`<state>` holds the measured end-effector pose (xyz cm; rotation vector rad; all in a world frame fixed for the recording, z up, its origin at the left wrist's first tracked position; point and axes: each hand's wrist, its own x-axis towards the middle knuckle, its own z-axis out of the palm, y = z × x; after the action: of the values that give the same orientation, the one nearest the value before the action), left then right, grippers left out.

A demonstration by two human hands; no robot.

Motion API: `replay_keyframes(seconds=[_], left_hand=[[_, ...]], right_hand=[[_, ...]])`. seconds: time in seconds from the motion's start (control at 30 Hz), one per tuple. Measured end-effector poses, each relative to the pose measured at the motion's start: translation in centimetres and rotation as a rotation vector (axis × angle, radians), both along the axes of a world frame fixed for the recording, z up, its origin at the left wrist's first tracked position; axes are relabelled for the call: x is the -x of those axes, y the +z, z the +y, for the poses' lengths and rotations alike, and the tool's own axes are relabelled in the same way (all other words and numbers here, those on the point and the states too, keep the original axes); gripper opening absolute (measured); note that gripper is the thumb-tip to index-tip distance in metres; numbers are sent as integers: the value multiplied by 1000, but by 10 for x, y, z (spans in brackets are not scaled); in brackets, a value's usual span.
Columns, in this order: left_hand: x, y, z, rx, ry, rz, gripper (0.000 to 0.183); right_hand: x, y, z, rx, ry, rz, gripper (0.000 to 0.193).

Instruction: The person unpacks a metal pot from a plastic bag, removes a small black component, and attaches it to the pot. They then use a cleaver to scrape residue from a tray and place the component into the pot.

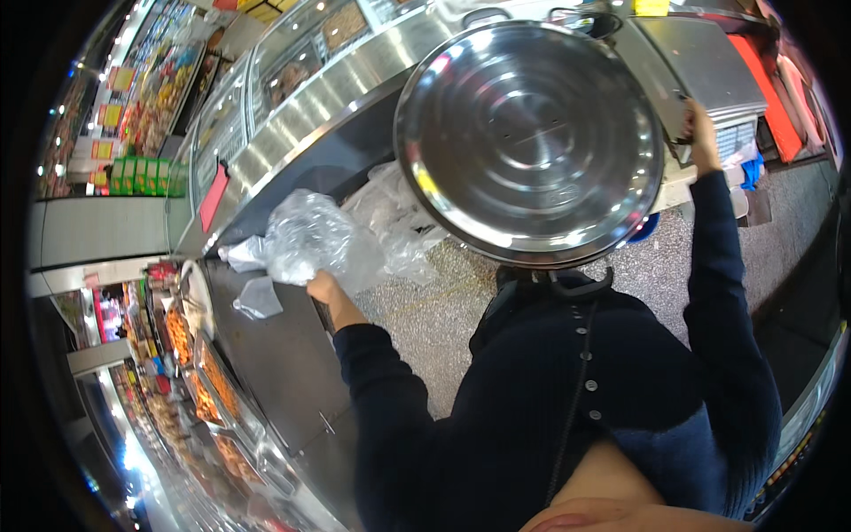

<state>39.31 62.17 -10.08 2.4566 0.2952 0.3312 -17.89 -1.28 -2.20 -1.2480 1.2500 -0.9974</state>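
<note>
My left hand (pixel 330 291) is closed at the near edge of a crumpled clear plastic bag (pixel 306 235), its fingers curled against the film. Out to the right, my right hand (pixel 703 140) is bent round a small dark thing beside a steel cover; its kind does not show. Between my arms stands a large round pot topped by a shiny steel lid (pixel 532 142) with ringed ridges. One loop handle (pixel 581 284) of the pot juts toward my body. More thin clear plastic (pixel 390 213) lies between the bag and the pot.
A glass-fronted display counter (pixel 292 66) runs along the far left. Trays of orange food (pixel 217 377) line the left side. A grey steel cover (pixel 700 62) sits at the far right by a red panel (pixel 767 97). Speckled floor (pixel 425 328) shows below the pot.
</note>
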Motion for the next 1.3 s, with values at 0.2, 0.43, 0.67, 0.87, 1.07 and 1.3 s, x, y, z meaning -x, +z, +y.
replay_keyframes(seconds=[0.2, 0.43, 0.67, 0.87, 1.07, 1.3], left_hand=[[-24, -46, -14, -480, -250, 170, 31], [-91, -35, -77, -703, -834, 538, 63], [86, 193, -220, 667, -1458, 13, 20], [250, 270, -250, 605, -1632, -310, 16], [257, 270, -242, 218, -1574, -593, 14], [263, 261, -242, -23, -1541, -795, 16]], right_hand=[[-41, 138, 162, 129, 66, -478, 27], [-141, 180, 268, 41, 254, -404, 28], [-174, 178, 313, -298, 475, -741, 25], [-171, 176, 325, -180, 621, -755, 26], [-166, 175, 326, -491, 711, -896, 25], [-159, 174, 327, -461, 747, -893, 23]])
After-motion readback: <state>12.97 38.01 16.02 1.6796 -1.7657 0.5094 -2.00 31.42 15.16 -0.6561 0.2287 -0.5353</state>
